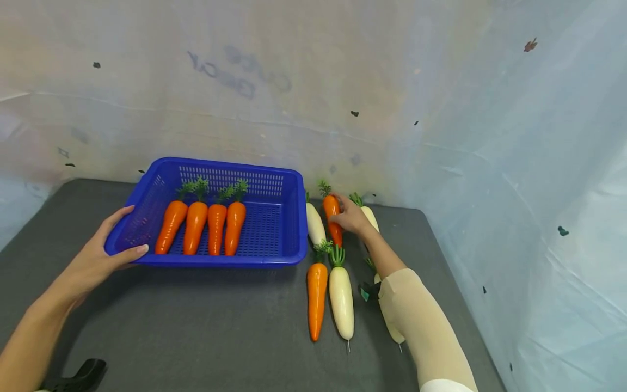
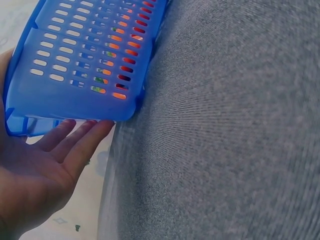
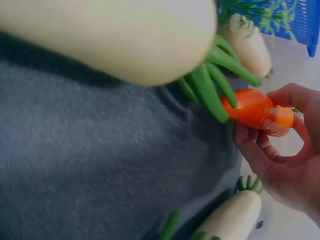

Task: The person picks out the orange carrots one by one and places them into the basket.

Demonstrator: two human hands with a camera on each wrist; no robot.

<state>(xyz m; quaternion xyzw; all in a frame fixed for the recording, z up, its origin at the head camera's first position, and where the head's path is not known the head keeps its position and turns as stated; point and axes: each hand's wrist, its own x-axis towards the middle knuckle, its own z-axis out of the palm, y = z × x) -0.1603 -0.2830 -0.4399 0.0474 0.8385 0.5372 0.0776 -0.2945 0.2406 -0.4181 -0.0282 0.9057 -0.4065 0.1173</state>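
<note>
My left hand [image 1: 98,253] grips the left front corner of a blue plastic basket [image 1: 302,218], thumb along the front rim. In the left wrist view its fingers touch the basket's slotted side [image 2: 75,100]. Several orange carrots [image 1: 196,226] lie side by side in the basket, green tops toward the back. Right of the basket, my right hand [image 1: 354,218] pinches another carrot [image 1: 332,206] between thumb and fingers. White radishes lie around it: one on its left [image 1: 315,224], one partly behind the hand [image 1: 370,216]. In the right wrist view the held carrot [image 3: 257,110] shows beside green radish leaves.
Nearer the front lie a carrot [image 1: 317,302] and a white radish [image 1: 341,302]. Another radish [image 1: 389,321] is partly hidden under the right sleeve. Everything rests on a dark grey table [image 1: 210,332]. Pale plastic sheeting [image 1: 313,81] hangs behind and to the right.
</note>
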